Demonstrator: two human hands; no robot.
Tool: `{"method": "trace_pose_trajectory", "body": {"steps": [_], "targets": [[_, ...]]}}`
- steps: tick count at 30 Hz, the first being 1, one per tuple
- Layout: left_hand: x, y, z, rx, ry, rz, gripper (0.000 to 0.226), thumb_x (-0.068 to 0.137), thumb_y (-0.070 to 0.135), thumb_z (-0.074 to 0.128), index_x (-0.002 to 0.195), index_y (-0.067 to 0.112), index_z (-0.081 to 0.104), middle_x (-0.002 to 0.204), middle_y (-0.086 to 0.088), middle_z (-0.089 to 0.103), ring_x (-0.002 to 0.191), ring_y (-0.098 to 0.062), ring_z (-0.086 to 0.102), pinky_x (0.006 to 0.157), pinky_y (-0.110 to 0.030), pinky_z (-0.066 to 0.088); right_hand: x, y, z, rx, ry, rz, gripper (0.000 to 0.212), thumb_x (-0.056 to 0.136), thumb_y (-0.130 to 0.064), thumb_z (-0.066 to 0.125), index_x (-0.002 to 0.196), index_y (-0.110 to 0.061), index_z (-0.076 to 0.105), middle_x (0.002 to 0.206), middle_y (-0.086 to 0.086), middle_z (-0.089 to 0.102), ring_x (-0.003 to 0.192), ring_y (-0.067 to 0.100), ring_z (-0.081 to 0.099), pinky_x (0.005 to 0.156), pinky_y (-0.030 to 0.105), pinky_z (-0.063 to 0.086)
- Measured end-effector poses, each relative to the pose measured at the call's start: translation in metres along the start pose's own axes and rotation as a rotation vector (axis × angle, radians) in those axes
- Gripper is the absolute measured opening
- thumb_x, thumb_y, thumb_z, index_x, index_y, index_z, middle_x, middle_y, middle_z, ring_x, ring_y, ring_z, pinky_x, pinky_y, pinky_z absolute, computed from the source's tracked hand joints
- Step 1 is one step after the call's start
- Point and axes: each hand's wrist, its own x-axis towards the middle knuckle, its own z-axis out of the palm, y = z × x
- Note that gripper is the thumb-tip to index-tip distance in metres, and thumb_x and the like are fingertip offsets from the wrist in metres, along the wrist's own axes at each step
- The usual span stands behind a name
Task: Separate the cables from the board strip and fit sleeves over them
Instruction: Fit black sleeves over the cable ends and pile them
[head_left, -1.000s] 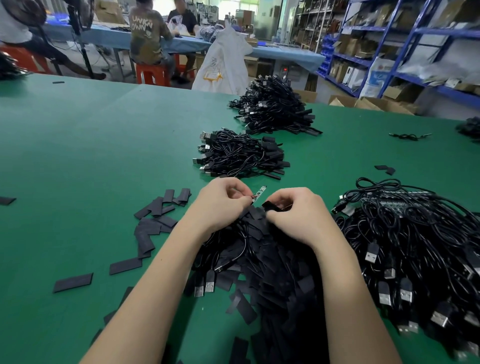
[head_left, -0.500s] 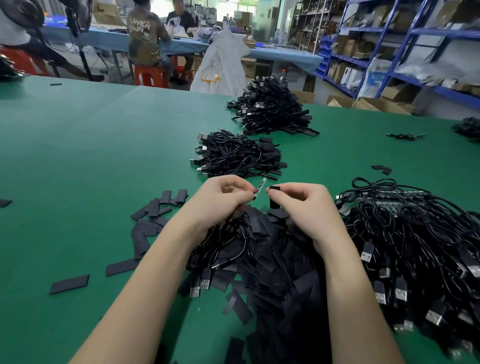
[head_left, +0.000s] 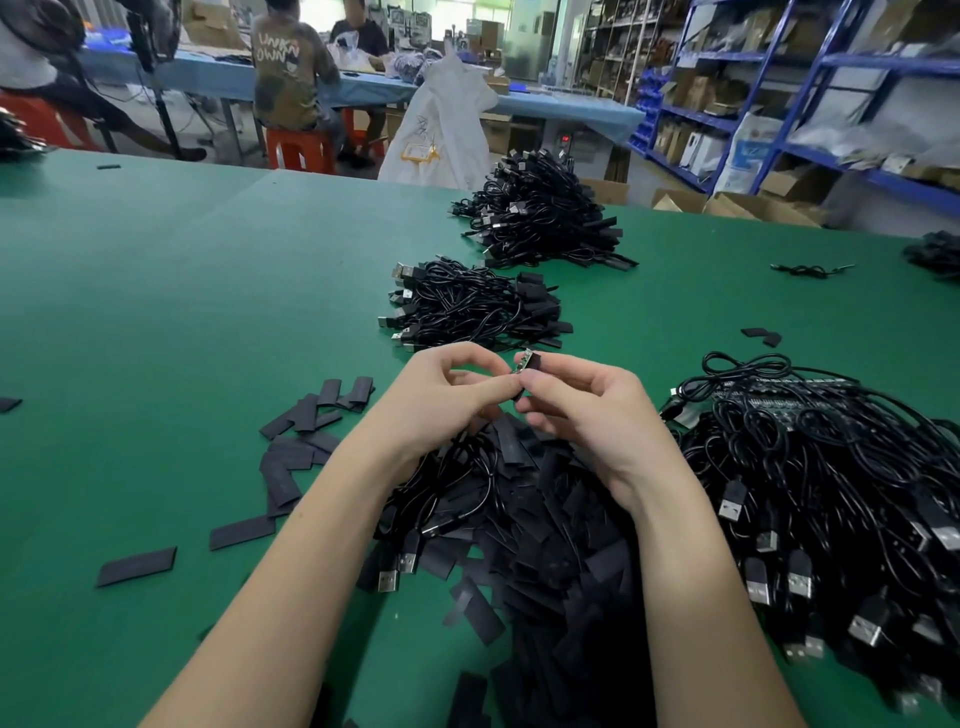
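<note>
My left hand (head_left: 441, 400) pinches the small circuit-board end of a black cable (head_left: 522, 362) above the table. My right hand (head_left: 587, 410) pinches a short black sleeve (head_left: 531, 374) right at that board tip, the two touching. The cable hangs down from my left hand into a heap of flat black sleeves (head_left: 545, 545) below both wrists. A big tangle of black USB cables on a board strip (head_left: 831, 467) lies at the right.
Two piles of sleeved cables lie farther out on the green table (head_left: 156, 312), one near (head_left: 472, 306) and one far (head_left: 540, 218). Loose sleeves (head_left: 306, 431) scatter to the left. People sit at a blue table behind; shelves stand at right.
Both hands rose from the sleeve heap. My right hand lifted a sleeve and brought it against the board tip held by my left hand.
</note>
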Motion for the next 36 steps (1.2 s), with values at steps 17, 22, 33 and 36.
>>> {"method": "trace_pose_trajectory", "body": {"steps": [17,22,33,36], "targets": [[0.001,0.001,0.000,-0.094,0.088,0.027,0.007,0.087,0.021,0.078,0.088,0.015,0.075,0.073,-0.002,0.073,0.062,-0.006,0.069,0.053,-0.015,0.049,-0.008,-0.004,-0.005,0.261,0.048,0.027,0.022,0.080,-0.006,0.079,0.101,-0.011,0.076,0.095,0.008,0.079,0.085,0.016,0.076,0.070,0.017,0.057],[0.001,0.000,0.002,-0.037,0.050,0.025,0.009,0.086,0.025,0.080,0.088,0.018,0.075,0.079,-0.003,0.074,0.073,-0.011,0.074,0.067,-0.024,0.056,-0.008,-0.004,-0.008,0.279,0.063,0.025,0.020,0.078,-0.005,0.080,0.098,-0.008,0.077,0.095,0.010,0.079,0.088,0.019,0.077,0.071,0.017,0.057],[-0.001,0.001,0.002,0.055,0.019,0.082,0.008,0.084,0.024,0.082,0.085,0.018,0.077,0.070,-0.003,0.070,0.066,-0.016,0.061,0.073,-0.032,0.053,-0.007,-0.007,-0.012,0.374,0.100,-0.104,0.021,0.066,-0.013,0.082,0.087,-0.013,0.081,0.093,0.008,0.079,0.088,0.016,0.076,0.073,0.017,0.057],[-0.002,0.000,0.002,0.093,0.006,0.117,0.009,0.084,0.024,0.082,0.086,0.018,0.076,0.068,-0.001,0.069,0.063,-0.014,0.059,0.074,-0.031,0.051,-0.007,-0.008,-0.011,0.329,0.087,-0.121,0.028,0.065,-0.014,0.083,0.093,-0.012,0.079,0.095,0.009,0.079,0.091,0.016,0.075,0.075,0.017,0.057]]}}
